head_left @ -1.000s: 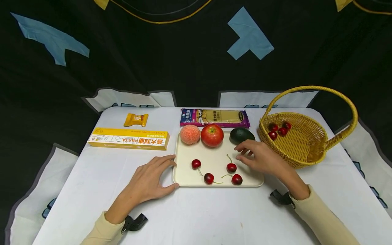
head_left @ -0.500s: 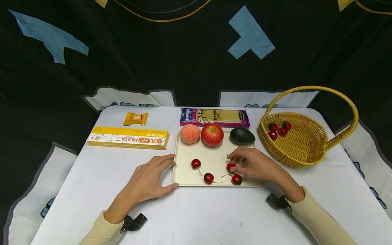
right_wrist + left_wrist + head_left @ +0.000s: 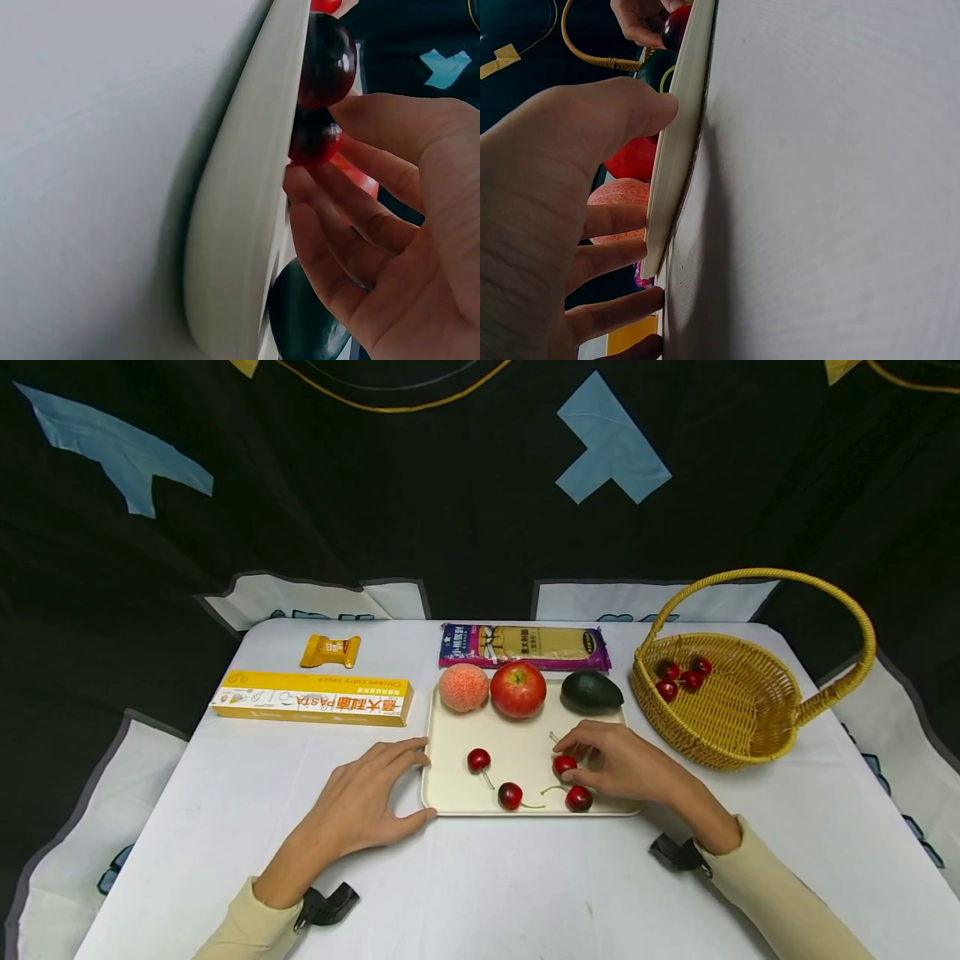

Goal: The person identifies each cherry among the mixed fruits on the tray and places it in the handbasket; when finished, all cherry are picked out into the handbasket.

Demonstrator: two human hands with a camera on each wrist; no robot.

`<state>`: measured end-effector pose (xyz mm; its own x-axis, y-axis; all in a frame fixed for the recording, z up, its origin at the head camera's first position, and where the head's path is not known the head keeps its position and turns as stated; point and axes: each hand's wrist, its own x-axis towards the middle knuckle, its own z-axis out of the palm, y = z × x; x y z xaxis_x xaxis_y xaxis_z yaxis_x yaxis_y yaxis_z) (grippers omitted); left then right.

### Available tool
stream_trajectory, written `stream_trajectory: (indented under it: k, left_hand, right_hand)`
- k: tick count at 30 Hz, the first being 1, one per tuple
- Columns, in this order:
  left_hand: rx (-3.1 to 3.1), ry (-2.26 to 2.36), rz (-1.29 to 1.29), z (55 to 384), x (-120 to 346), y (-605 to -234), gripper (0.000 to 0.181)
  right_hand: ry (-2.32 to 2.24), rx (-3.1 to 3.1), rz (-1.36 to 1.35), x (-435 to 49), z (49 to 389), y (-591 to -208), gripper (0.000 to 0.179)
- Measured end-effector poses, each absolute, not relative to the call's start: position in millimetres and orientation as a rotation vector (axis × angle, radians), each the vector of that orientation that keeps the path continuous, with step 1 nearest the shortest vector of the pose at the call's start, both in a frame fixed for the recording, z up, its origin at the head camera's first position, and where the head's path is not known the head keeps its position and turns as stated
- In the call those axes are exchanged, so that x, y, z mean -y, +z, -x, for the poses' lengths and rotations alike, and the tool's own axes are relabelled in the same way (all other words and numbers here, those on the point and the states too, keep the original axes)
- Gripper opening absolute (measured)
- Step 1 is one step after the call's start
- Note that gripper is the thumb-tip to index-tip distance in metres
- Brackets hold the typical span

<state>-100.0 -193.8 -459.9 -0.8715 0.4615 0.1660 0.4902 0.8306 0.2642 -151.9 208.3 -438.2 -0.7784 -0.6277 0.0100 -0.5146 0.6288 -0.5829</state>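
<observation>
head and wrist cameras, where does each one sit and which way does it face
Head: worn on the head, facing forward and down at the tray and basket; both hands, left and right, and both sleeves show.
Left wrist: on the left wrist, facing along that hand to the tray's edge; its thumb and fingers show, plus part of the right hand.
Right wrist: on the right wrist, facing its fingers and two cherries; the right hand shows.
Both wrist views share the tray's edge and the dark green fruit.
</observation>
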Motion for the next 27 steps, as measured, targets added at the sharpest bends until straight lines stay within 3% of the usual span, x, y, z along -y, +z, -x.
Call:
stream_trajectory:
  k: [27]
  left_hand:
    - [2.912, -0.471, 0.759, 99, 195, -460, 0.063]
  right_hand:
    - [-0.929, -2.853, 0.983, -220, 154, -421, 0.027]
